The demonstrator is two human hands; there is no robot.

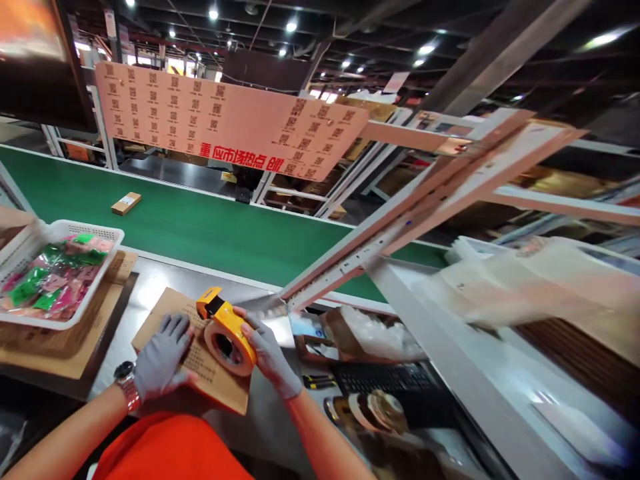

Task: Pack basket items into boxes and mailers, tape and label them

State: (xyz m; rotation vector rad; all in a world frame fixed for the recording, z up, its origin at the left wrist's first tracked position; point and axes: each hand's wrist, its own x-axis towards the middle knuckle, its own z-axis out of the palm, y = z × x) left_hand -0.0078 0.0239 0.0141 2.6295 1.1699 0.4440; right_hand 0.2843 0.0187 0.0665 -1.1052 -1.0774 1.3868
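A brown cardboard box (165,305) with printed text lies on the metal worktop (153,273) in front of me. My left hand (164,357), in a grey glove with bare fingertips, rests flat on top of it, fingers stretched out. In my right hand (270,350), gloved the same way, is a yellow tape dispenser (235,327). The fingers wrap around its body. A roll of tape (217,347) sits in the dispenser, over the right part of the box. The dispenser hides some of the box's upper face, so I cannot tell whether its head touches the cardboard.
A white basket (100,287) of small colourful bagged items stands at left on flat cardboard. Behind the worktop runs a green conveyor (200,230) carrying a small box (127,203). To the right are a slanted metal post (380,230), a keyboard (383,378) and tape rolls (375,410).
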